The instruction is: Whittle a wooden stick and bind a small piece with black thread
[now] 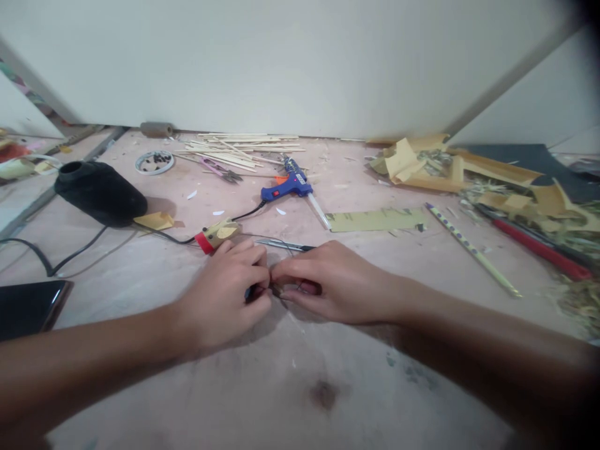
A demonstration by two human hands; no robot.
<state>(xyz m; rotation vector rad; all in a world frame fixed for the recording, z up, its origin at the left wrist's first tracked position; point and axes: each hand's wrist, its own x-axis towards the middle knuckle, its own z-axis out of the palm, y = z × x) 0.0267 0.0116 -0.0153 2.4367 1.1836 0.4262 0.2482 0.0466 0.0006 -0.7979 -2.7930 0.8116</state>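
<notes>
My left hand and my right hand meet low over the work surface, fingers curled and fingertips almost touching. Between the right thumb and forefinger shows a small brownish piece; its kind is hidden by the fingers. What the left fingers pinch, with a dark bit showing under them, I cannot make out. A thin dark thread loops up beyond the hands. Just behind them lies a utility knife. Touching or close by the left knuckles is a small tan craft piece with a red end.
A blue glue gun with a glue stick lies ahead, its cord running left. Around it are thin wooden sticks, pink-handled pliers, a black thread cone, a phone, a patterned pencil and cardboard scraps.
</notes>
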